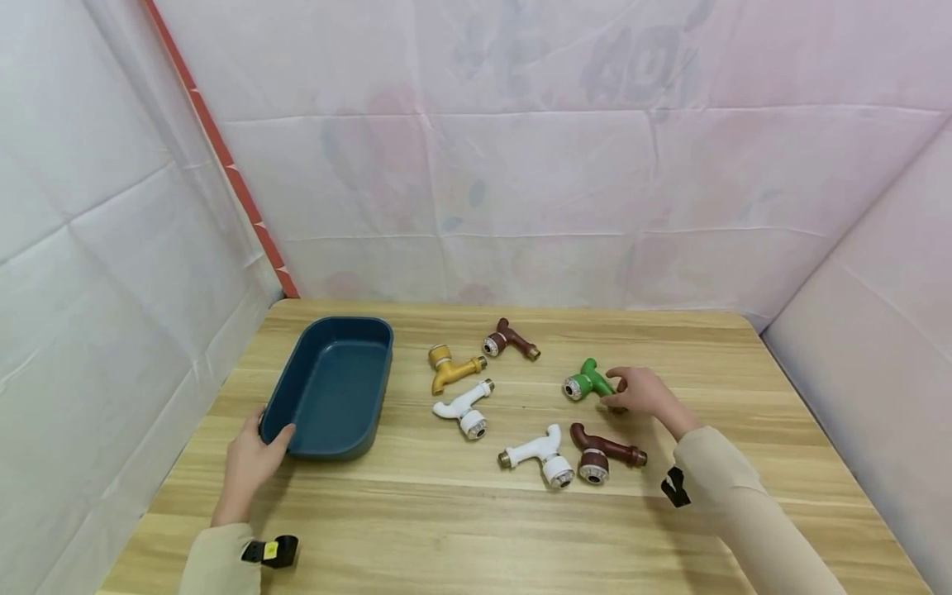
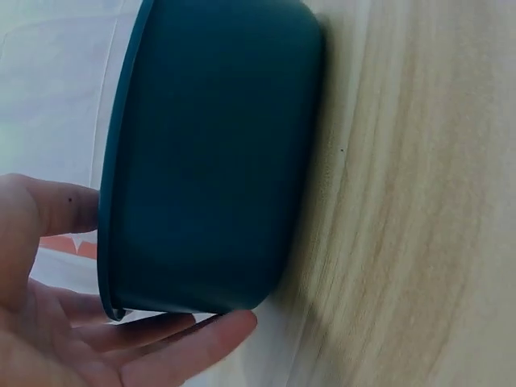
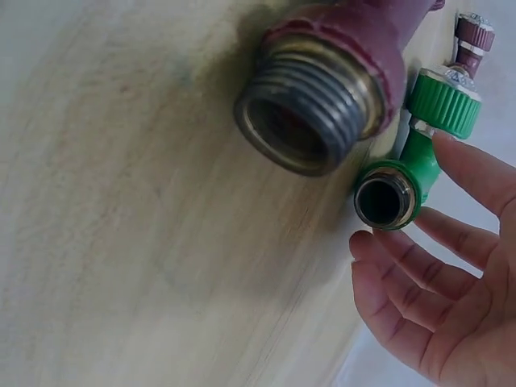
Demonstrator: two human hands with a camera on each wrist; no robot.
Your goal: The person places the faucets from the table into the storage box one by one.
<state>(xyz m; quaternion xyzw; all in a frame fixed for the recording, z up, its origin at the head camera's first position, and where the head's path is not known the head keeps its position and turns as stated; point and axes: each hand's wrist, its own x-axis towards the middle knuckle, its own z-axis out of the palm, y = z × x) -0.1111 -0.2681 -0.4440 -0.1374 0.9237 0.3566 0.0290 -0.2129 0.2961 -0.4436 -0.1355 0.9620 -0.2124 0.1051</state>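
A deep blue rectangular tray [image 1: 342, 386] stands on the left of the table. My left hand [image 1: 253, 454] grips its near left corner, the thumb over the rim and the fingers [image 2: 193, 347] along the outer wall. At the right, my right hand [image 1: 643, 392] has its thumb and fingers around the threaded end of a green tap [image 1: 592, 379]. In the right wrist view the thumb meets the green tap [image 3: 419, 157] near its ribbed knob, while other fingers lie by its threaded mouth. The green tap lies on the table.
Near the right hand lies a dark red tap [image 1: 606, 450], beside a white tap [image 1: 537, 451]. Another white tap [image 1: 463, 406], a yellow tap [image 1: 452, 368] and a second dark red tap [image 1: 510, 337] lie nearer the tray. White sheeting [image 1: 521, 182] walls the wooden table [image 1: 416, 529].
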